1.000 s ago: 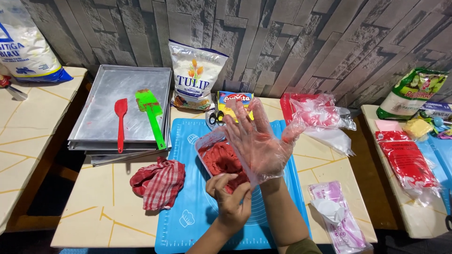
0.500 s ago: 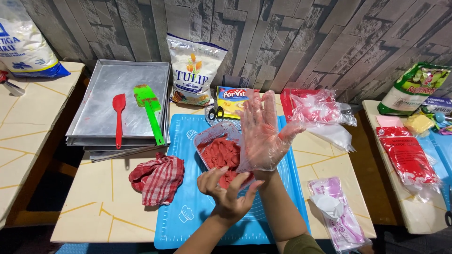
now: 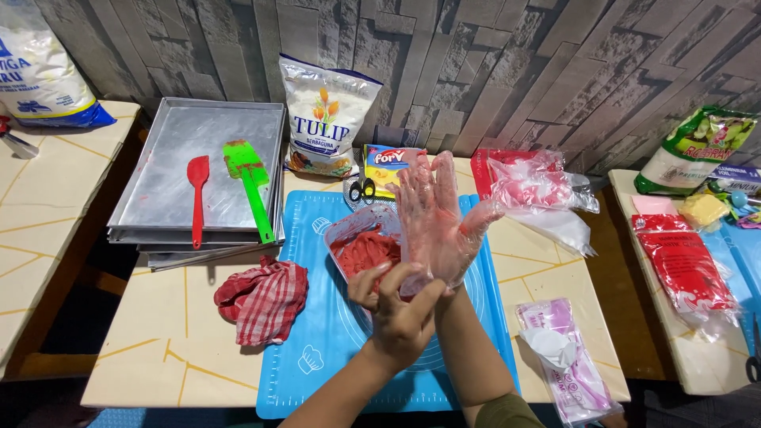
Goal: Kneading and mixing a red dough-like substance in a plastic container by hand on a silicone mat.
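My right hand [image 3: 434,215] is raised with fingers spread, inside a thin clear plastic glove [image 3: 428,186] smeared with red. At that wrist, my left hand [image 3: 400,305] pinches the glove's cuff. Behind both hands a clear plastic tub of red dough [image 3: 361,246] rests on a blue silicone mat [image 3: 325,325].
Stacked metal trays [image 3: 166,170] at the left carry a red spatula [image 3: 197,198] and a green spatula [image 3: 250,189]. A red checked cloth [image 3: 261,297] lies by the mat. A flour bag [image 3: 323,119], scissors [image 3: 362,190], piping bags [image 3: 547,202] and a pink packet [image 3: 567,368] surround the mat.
My right hand has stayed raised while my left hand climbed from below up to the wrist and took hold of the glove's cuff. The view shifted slightly.
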